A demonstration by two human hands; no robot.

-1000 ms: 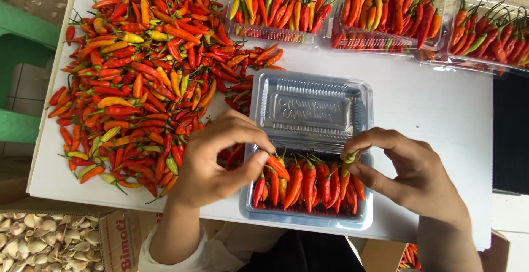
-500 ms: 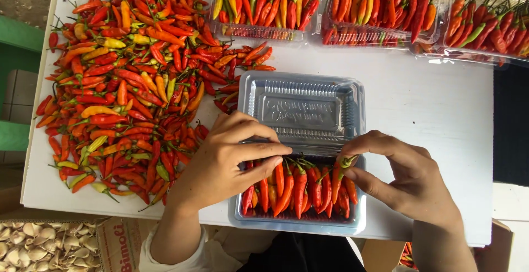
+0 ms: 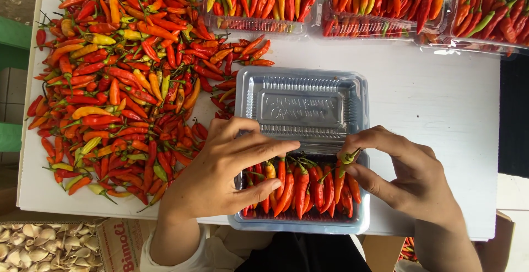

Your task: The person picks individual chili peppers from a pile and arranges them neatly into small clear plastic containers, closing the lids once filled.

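Clear hinged tray, lid open: left hand flat, steadying packed chillies — right hand pinches one chilli's green stem, aligning the row.

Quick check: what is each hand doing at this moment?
Left hand: fingers spread open, resting on the red chillies in the clear plastic clamshell tray.
Right hand: pinching one chilli's green stem.
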